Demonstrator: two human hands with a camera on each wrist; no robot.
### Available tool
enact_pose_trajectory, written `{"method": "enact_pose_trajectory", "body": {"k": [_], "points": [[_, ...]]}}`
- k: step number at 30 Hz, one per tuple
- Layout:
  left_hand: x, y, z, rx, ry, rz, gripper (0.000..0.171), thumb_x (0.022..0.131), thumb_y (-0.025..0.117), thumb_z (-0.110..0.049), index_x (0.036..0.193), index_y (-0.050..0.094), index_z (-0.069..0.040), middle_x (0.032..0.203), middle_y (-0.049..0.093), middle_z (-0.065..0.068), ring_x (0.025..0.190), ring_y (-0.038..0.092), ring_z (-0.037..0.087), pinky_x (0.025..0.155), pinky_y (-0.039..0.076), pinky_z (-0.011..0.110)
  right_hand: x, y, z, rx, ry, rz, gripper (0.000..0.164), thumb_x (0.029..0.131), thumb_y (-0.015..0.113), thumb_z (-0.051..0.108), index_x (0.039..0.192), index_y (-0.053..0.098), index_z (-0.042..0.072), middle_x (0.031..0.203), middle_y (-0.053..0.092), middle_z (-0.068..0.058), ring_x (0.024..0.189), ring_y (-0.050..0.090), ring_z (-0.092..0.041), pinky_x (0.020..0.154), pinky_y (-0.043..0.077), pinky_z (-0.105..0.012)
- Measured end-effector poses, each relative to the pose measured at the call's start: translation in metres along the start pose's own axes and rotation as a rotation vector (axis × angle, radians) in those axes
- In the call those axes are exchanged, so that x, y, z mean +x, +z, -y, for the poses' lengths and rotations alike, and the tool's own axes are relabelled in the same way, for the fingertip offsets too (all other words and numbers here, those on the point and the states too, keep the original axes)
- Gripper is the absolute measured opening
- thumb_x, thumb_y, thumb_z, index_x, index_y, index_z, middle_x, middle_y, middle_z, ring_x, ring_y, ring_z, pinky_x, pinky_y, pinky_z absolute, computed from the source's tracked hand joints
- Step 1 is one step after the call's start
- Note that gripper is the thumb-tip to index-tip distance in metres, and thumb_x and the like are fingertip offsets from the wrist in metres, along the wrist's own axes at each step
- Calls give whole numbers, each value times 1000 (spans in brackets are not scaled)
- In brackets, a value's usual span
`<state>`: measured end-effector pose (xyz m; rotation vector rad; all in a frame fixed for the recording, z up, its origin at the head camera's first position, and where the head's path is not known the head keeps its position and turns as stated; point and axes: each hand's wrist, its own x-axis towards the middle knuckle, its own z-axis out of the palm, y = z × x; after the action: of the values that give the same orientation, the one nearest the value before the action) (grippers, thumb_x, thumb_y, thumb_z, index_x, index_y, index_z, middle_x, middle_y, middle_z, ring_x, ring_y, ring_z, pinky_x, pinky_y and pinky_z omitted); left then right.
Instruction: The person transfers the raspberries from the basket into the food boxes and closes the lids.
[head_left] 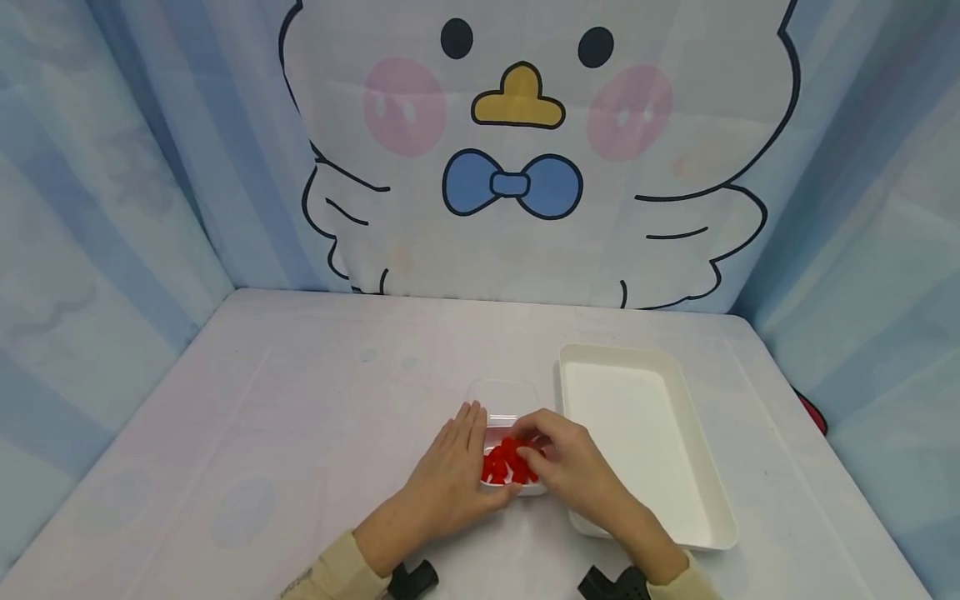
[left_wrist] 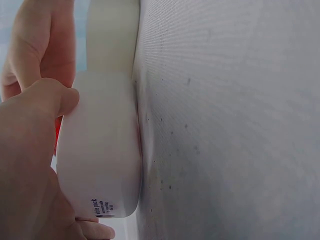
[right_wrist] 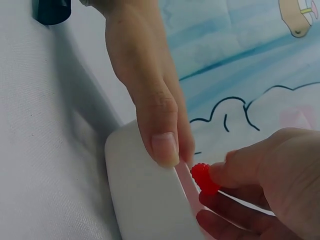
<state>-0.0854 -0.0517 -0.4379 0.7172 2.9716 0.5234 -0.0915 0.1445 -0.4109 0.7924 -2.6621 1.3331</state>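
Observation:
A small white container (head_left: 534,490) with a raised clear lid (head_left: 504,400) holds several red raspberry-like pieces (head_left: 498,467). My left hand (head_left: 450,479) lies against its left side with straight fingers, the thumb on the near rim. In the left wrist view, the container's smooth wall (left_wrist: 100,145) carries small dark print at one corner. Over the container's right part, my right hand (head_left: 573,467) pinches one red bumpy raspberry-like piece (right_wrist: 204,177) between thumb and fingers. The right wrist view shows that piece just above the container's rim, near the left thumb.
A shallow white rectangular tray (head_left: 701,450) stands on the table right of the container, partly under my right forearm. A pale cloth (head_left: 300,433) covers the table. Printed curtains (head_left: 517,250) close off the back and both sides. Dark wrist devices (head_left: 412,579) sit by both sleeves.

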Motion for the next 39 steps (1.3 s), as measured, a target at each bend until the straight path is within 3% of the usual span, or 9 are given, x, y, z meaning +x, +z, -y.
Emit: {"method": "enact_pose_trajectory", "body": {"k": [6, 16, 31, 39], "points": [[1, 0, -1, 4, -6, 0, 99, 87, 57, -64, 154, 25, 1, 162, 28, 18, 151, 25, 34, 121, 29, 50, 0, 1, 1, -27, 12, 20, 24, 88, 71, 1, 110, 66, 8, 106, 72, -5, 91, 65, -11, 84, 60, -29], [1, 1, -1, -4, -15, 10, 100, 86, 61, -62, 154, 25, 2, 161, 28, 19, 151, 25, 36, 120, 29, 51, 0, -4, -1, -32, -46, -53, 25, 85, 72, -3, 106, 68, 10, 100, 71, -4, 86, 66, -9, 78, 60, -27], [1, 4, 0, -3, -21, 21, 100, 86, 61, -62, 154, 24, 2, 162, 27, 20, 151, 24, 36, 120, 29, 51, -3, -21, -5, -119, 43, -106, 26, 85, 73, -1, 108, 68, 10, 103, 71, -2, 92, 67, -11, 85, 60, -32], [2, 3, -1, -12, -55, 52, 103, 85, 61, -64, 156, 20, -1, 163, 24, 16, 153, 21, 34, 121, 27, 49, -4, -34, -13, -161, 29, -149, 23, 87, 71, -1, 107, 67, 9, 103, 70, -1, 92, 68, -12, 84, 60, -34]]}}
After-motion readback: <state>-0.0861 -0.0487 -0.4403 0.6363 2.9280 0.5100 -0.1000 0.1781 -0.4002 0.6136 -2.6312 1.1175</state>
